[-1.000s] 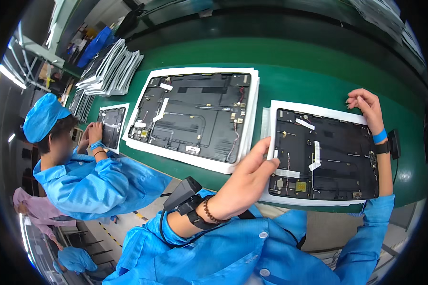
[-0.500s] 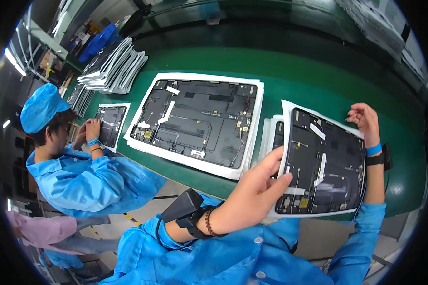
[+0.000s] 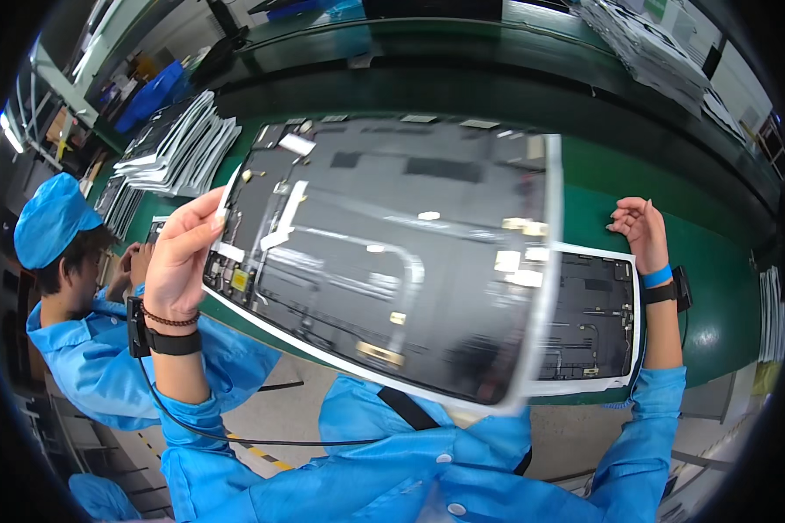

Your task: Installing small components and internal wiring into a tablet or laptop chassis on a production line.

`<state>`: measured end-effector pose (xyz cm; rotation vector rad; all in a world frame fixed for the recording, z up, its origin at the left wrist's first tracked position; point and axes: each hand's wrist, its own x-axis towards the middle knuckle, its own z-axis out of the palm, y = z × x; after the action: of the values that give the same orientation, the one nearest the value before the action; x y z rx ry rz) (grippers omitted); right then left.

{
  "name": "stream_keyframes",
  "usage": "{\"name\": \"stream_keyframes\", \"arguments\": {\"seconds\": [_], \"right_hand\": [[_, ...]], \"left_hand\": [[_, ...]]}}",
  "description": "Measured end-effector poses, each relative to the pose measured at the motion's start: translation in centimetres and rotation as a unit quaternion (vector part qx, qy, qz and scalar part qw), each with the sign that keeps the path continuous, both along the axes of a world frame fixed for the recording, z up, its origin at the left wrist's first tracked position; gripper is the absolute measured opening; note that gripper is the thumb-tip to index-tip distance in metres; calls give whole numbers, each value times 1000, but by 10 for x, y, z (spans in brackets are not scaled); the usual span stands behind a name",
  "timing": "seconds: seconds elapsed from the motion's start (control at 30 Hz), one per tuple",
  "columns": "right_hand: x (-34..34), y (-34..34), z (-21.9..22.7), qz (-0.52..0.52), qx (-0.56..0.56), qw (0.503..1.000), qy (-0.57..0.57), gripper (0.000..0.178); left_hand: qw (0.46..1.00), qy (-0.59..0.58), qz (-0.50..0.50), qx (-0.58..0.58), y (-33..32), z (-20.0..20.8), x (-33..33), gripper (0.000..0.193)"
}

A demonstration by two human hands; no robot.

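My left hand [image 3: 183, 253] pinches the left edge of a black device back panel [image 3: 349, 279] between thumb and fingers. The panel lies on a white sheet and carries thin cables, small connectors, white tabs and a yellow square. It is held up over the middle of the table, its right side blurred by motion. To its right, a second black panel [image 3: 606, 301] on a white sheet rests on the table, partly hidden behind the held one. Beyond that panel's right edge, my right hand [image 3: 639, 231] hovers with loosely curled, parted fingers and nothing in them.
A green table [image 3: 706, 288] runs across the view. A stack of panels with white sheets [image 3: 183, 152] stands at the far left, near a blue bag [image 3: 153, 96]. A co-worker in a blue cap [image 3: 57, 218] sits at left. More sheets [image 3: 641, 52] are stacked far right.
My left hand has carried the panel from the right to the left, over the one in the middle, uncovering another panel at right. My right hand has shifted only slightly.
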<state>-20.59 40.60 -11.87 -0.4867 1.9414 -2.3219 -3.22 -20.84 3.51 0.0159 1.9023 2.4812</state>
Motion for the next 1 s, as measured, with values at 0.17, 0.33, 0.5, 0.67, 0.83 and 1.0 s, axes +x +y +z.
{"name": "stream_keyframes", "arguments": {"seconds": [0.17,0.33,0.5,0.67,0.83,1.0], "right_hand": [[-1,-2,-1,1,13,1000,5,50],[0,-2,-1,7,29,999,11,49],[0,-4,3,12,55,998,18,45],[16,-9,32,-12,140,988,70,38],[52,-41,79,5,203,967,157,43],[99,-93,110,74,224,963,132,32]], "left_hand": [[997,-63,13,-32,-35,-26,-6,47],[995,-69,17,-76,-38,-25,-6,47],[993,-69,31,-91,-60,-31,-3,47],[989,-86,58,-101,-61,-33,2,46],[977,-81,77,-181,-63,-28,2,43],[965,-76,72,-243,-71,-34,1,41]]}}
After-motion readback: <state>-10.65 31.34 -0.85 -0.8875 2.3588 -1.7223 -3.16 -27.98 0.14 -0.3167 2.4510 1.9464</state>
